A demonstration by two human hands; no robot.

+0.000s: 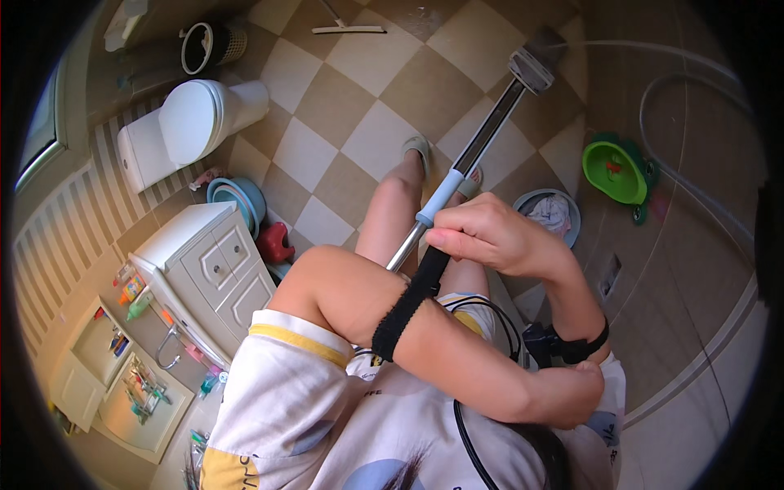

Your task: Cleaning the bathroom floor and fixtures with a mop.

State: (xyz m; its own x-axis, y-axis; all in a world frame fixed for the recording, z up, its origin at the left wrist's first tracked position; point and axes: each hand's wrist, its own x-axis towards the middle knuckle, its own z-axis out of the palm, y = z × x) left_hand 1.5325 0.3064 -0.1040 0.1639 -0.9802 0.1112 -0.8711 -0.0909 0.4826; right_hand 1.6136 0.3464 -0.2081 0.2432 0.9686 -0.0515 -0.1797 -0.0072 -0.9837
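Observation:
My right hand (490,236) pinches the end of a black elastic strap (407,318) wrapped around my left forearm, drawing it away from the arm. My left arm crosses my body, its hand (572,392) curled into a fist beside my right arm, with nothing visible in it. Another black strap with a dark device (548,346) sits around my right arm. A flat mop (456,177) with a light blue sleeve slants past my right hand. Its head (531,70) is at the far end; the lower pole is hidden behind my left arm.
Beige and brown tiles (352,122) cover the floor, with a squeegee (349,29) at the far side. To the left are a toilet (190,122), a wastebasket (211,49), blue basins (245,199) and a white cabinet (211,263). A basin with cloth (549,214), green tub (614,168) and hose (643,104) are right.

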